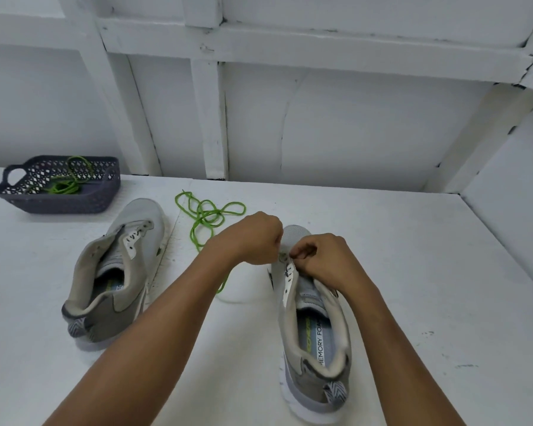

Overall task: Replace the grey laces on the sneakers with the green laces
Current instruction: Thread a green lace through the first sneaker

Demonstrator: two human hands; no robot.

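Our left hand [253, 238] pinches the green lace [209, 215], right hand [320, 259] fingers grip the sneaker [293, 235] at lower right by its eyelets: threading seemingly starts, and next we must draw it through evenly.

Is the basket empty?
No, a green lace lies tangled inside the dark basket.

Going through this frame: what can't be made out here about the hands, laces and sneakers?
- Head view: what the left hand grips; its curled fingers face away.
- What the right hand pinches at the right sneaker's front eyelets; fingers cover it, too small.
- How the green lace runs toward that sneaker; the left wrist hides that stretch.
- Grey laces: none visible; the basket wall hides part of its floor.
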